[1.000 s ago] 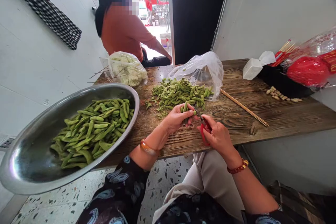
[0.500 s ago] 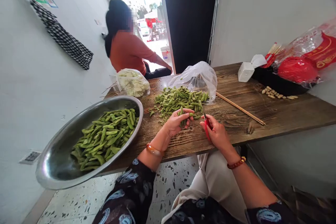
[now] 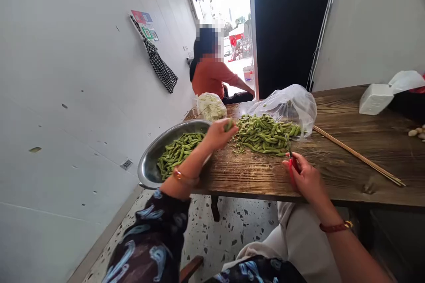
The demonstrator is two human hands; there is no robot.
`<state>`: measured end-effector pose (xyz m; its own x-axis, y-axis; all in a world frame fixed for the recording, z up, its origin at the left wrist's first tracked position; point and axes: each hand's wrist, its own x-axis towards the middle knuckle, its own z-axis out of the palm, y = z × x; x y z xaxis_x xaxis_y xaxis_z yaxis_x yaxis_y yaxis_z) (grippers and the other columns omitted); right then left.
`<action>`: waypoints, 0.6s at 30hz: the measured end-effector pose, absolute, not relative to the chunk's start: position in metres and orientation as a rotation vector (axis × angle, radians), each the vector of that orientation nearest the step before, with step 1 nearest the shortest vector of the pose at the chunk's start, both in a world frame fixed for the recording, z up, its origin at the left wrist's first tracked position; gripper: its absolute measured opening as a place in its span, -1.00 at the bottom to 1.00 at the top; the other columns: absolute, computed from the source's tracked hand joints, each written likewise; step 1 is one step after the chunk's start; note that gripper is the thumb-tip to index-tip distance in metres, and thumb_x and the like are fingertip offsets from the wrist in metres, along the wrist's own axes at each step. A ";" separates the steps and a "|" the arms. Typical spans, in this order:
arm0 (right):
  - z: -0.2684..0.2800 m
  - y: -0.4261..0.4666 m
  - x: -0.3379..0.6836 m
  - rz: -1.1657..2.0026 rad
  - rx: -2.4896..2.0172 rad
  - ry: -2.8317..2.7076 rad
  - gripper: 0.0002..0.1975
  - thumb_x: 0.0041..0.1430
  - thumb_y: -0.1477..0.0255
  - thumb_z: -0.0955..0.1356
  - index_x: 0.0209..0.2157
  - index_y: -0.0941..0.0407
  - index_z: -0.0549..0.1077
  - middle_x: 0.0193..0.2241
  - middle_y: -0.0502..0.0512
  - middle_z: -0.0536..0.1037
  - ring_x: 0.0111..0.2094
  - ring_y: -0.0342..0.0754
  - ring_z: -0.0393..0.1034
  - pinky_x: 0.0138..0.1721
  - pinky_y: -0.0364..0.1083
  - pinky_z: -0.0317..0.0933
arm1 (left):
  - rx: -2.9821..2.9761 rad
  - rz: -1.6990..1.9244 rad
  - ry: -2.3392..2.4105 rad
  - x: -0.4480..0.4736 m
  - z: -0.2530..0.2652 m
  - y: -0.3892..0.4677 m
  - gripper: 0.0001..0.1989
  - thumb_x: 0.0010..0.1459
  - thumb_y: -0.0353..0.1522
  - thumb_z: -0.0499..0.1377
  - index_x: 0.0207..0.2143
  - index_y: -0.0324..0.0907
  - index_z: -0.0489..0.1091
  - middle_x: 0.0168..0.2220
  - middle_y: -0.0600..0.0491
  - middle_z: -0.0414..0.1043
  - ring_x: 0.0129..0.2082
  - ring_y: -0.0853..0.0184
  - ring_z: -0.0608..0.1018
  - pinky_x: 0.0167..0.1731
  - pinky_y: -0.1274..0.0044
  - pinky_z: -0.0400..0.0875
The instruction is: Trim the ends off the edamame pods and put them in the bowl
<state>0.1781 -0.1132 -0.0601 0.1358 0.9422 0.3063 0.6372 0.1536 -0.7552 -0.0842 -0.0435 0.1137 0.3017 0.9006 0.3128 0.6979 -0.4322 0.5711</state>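
My left hand (image 3: 219, 134), slightly blurred, is closed around some green soybean pods (image 3: 229, 124) above the table, close to the right rim of a metal basin (image 3: 146, 169). Inside that basin lie many more soybean pods (image 3: 177, 152), partly covered by my left forearm. Red-handled scissors (image 3: 291, 166) are gripped in my right hand (image 3: 307, 179) over the table's front part, blades pointing up and away. Just beyond the blades spreads a heap of soybean pods (image 3: 265, 135) with loose trimmings at its left side.
The wooden table (image 3: 245, 174) also carries a clear plastic bag (image 3: 295, 104) behind the heap, a bag of pale contents (image 3: 211, 106), wooden chopsticks (image 3: 358, 154), a white tissue pack (image 3: 375, 98) and peanuts (image 3: 417, 132). Past the table, a person in orange (image 3: 212, 75) sits by the doorway.
My left hand has moved left from near the scissors towards the basin, with pods in it. The scissors stay in my right hand. The camera view has turned left.
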 end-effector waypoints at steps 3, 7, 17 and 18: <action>-0.056 -0.115 0.177 0.426 -1.587 -1.600 -0.44 0.21 0.02 0.18 0.05 0.10 0.36 -0.34 0.15 0.61 -0.42 0.03 0.47 -0.41 -0.08 0.22 | 2.440 0.840 1.923 -0.146 0.129 -0.023 -0.79 0.09 -0.26 0.12 -0.38 -0.23 0.42 -0.42 0.03 0.41 -0.37 0.32 0.41 -0.29 0.48 0.33; -0.055 -0.117 0.177 0.405 -1.598 -1.612 -0.45 0.21 0.02 0.18 0.05 0.08 0.36 -0.34 0.12 0.61 -0.46 0.02 0.46 -0.46 -0.09 0.19 | 2.488 0.611 2.289 -0.213 0.137 -0.011 -0.60 -0.04 -0.29 0.22 -0.14 -0.31 0.43 -0.19 -0.15 0.44 -0.11 0.13 0.43 -0.04 0.34 0.31; -0.063 -0.113 0.179 0.460 -1.498 -1.561 -0.46 0.19 0.06 0.21 0.06 0.11 0.36 -0.33 0.16 0.60 -0.37 0.03 0.48 -0.35 -0.07 0.26 | 2.373 0.878 1.672 -0.123 0.113 -0.014 -0.68 0.09 -0.25 0.14 -0.18 -0.26 0.47 -0.31 -0.05 0.53 -0.34 0.33 0.51 -0.26 0.49 0.37; -0.062 -0.113 0.179 0.466 -1.490 -1.545 -0.47 0.19 0.06 0.22 0.05 0.11 0.37 -0.32 0.17 0.60 -0.36 0.03 0.48 -0.34 -0.07 0.27 | 2.380 0.861 1.604 -0.107 0.106 -0.013 -0.70 0.10 -0.25 0.14 -0.20 -0.25 0.48 -0.32 -0.04 0.53 -0.36 0.34 0.50 -0.28 0.50 0.36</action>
